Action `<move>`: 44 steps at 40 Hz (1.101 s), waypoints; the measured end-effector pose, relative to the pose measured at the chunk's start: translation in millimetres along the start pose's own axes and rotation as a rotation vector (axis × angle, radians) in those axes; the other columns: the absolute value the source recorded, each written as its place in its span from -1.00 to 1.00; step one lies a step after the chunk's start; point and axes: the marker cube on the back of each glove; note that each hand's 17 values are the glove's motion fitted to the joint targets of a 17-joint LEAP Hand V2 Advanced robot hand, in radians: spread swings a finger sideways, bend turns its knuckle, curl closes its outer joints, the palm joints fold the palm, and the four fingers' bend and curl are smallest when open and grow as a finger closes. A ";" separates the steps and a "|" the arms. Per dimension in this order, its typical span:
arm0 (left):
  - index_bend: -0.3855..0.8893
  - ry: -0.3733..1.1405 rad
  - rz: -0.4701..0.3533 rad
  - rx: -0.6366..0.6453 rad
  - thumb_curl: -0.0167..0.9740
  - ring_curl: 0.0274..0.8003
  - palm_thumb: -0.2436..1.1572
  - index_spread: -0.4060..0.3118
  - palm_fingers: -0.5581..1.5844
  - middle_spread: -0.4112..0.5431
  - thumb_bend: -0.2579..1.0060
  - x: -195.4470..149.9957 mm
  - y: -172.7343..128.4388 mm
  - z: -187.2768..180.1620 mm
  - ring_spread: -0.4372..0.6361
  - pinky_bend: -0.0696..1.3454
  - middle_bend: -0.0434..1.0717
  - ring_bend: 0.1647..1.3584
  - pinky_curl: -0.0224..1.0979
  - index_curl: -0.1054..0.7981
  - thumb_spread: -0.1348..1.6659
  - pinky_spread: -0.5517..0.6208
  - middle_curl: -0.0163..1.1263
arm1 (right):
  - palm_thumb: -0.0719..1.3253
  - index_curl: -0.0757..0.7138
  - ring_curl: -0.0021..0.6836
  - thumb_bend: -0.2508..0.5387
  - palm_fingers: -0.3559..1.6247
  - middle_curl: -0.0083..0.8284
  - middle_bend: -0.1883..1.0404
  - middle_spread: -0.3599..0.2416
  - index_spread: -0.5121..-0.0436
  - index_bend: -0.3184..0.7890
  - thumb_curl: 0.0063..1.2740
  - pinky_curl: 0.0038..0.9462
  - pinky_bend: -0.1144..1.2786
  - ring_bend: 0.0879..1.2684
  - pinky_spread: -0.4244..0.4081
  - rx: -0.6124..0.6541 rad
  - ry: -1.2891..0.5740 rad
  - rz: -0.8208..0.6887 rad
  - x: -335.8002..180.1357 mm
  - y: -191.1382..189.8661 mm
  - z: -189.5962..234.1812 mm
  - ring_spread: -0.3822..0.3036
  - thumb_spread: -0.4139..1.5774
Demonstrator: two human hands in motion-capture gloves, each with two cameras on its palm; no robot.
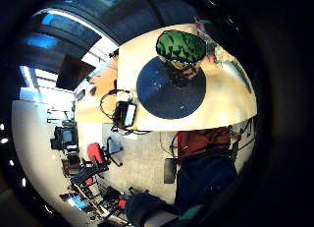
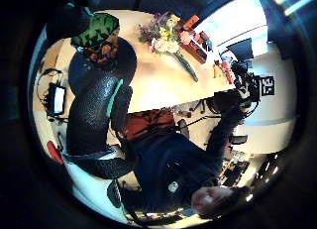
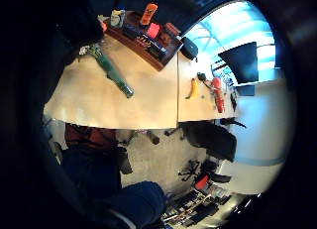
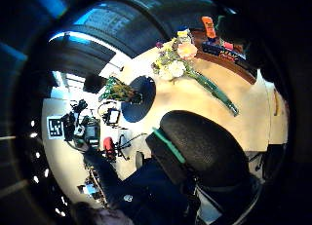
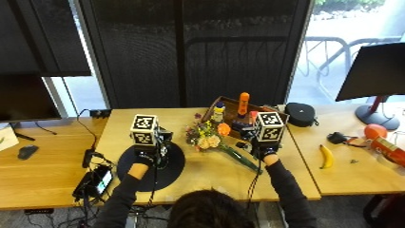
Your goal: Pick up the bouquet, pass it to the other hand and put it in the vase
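Lying toward the worktop [image 5: 208, 183]'s left edge: a dark round mat [image 5: 166, 166], with the green patterned vase [image 1: 180, 47] standing on it, mostly hidden in the outside view behind the left hand [image 5: 147, 153]. Hovering above that mat and vase, palm down, the left hand, holding nothing; whether its fingers are straight or curled, cannot tell. Lying near the middle of the worktop, between the two hands and untouched: the bouquet [image 5: 210, 136], blooms of orange, cream, yellow and purple pointing toward the far edge, green wrapped stems [image 5: 240, 159] slanting toward the near right. Hanging just above the stem end, the right hand [image 5: 265, 148], gripping nothing; finger posture there likewise not to be told. Sitting at the far edge behind the bouquet: a wooden tray [image 5: 235, 114] carrying an orange bottle [image 5: 244, 103] and other small items. Resting further right: a black case [image 5: 301, 114] and a banana [image 5: 326, 156].
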 end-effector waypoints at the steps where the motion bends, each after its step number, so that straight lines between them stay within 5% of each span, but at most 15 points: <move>1: 0.18 0.002 0.006 0.002 -0.59 -0.45 -0.14 -0.29 0.08 -0.27 -0.38 1.2 0.3 0.8 -0.18 -0.69 -0.51 -0.64 -0.65 -0.09 0.39 0.25 -0.47 | -0.44 -0.37 -0.09 -0.21 0.10 -0.32 -0.20 -0.53 -0.26 -0.25 -0.76 -0.47 -0.36 -0.17 -0.01 -0.009 0.009 0.006 -0.7 -0.1 -1.5 -0.34 0.44; 3: 0.16 0.014 0.019 0.001 -0.57 -0.44 -0.14 -0.30 0.08 -0.28 -0.40 4.0 0.9 2.2 -0.18 -0.69 -0.50 -0.64 -0.65 -0.07 0.40 0.25 -0.45 | -0.41 -0.40 -0.09 -0.21 0.20 -0.25 -0.07 -0.53 -0.24 -0.31 -0.74 -0.47 -0.36 -0.16 -0.06 -0.020 0.020 0.023 -0.9 -1.1 -5.4 -0.37 0.47; 15: 0.11 0.029 0.080 0.004 -0.48 -0.36 -0.12 -0.30 0.07 -0.27 -0.49 27.5 7.9 -1.7 -0.18 -0.69 -0.58 -0.66 -0.62 0.04 0.46 0.27 -0.38 | -0.30 -0.39 0.05 -0.27 0.22 -0.11 -0.08 -0.31 -0.18 -0.29 -0.67 -0.35 -0.30 -0.16 -0.12 -0.039 -0.059 0.215 15.5 -30.1 -30.9 -0.41 0.55; 19: 0.05 0.068 0.117 0.056 -0.46 -0.35 -0.11 -0.29 0.06 -0.27 -0.52 39.7 14.7 -10.1 -0.17 -0.69 -0.54 -0.67 -0.61 0.06 0.47 0.28 -0.35 | -0.26 -0.46 0.08 -0.29 0.32 -0.11 -0.15 -0.26 -0.09 -0.42 -0.65 -0.27 -0.11 -0.10 -0.22 -0.064 -0.096 0.313 28.5 -53.2 -22.6 -0.43 0.55; 25: -0.03 0.086 0.157 0.086 -0.43 -0.33 -0.10 -0.30 0.11 -0.32 -0.56 50.3 19.0 -14.0 -0.20 -0.72 -0.44 -0.66 -0.62 0.07 0.48 0.26 -0.31 | -0.22 -0.55 0.13 -0.35 0.34 -0.06 -0.15 -0.26 0.02 -0.44 -0.62 -0.20 0.03 -0.06 -0.36 -0.104 -0.135 0.417 41.0 -75.4 2.3 -0.49 0.54; 44: -0.09 0.121 0.181 0.014 -0.38 -0.26 -0.06 -0.30 0.11 -0.34 -0.62 50.8 13.2 25.9 -0.22 -0.71 -0.49 -0.69 -0.60 0.16 0.49 0.25 -0.25 | -0.08 -0.63 0.20 -0.39 0.12 0.00 -0.25 -0.20 0.23 -0.39 -0.53 -0.17 0.09 -0.04 -0.27 -0.362 -0.224 0.492 68.7 -99.9 138.2 -0.46 0.51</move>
